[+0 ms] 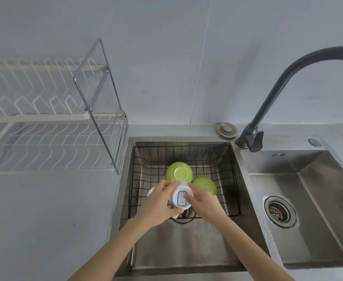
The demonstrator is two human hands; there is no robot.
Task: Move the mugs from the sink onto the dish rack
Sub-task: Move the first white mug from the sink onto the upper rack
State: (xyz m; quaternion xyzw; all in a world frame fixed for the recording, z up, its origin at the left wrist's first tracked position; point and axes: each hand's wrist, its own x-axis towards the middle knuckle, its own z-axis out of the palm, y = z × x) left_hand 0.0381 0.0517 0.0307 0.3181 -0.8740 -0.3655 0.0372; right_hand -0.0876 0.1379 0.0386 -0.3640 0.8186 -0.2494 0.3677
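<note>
A white mug with a blue-framed label hangs over the left sink basin, its base turned toward me. My left hand grips its left side and my right hand holds its right side, fingers on the label. Behind my left hand peeks another white piece, too hidden to identify. The white two-tier dish rack stands on the counter to the left of the sink, with nothing on its wires.
A black wire basket sits in the left basin with two upside-down green bowls. A dark curved faucet rises between the basins. The right basin has a drain strainer. Grey counter lies front left.
</note>
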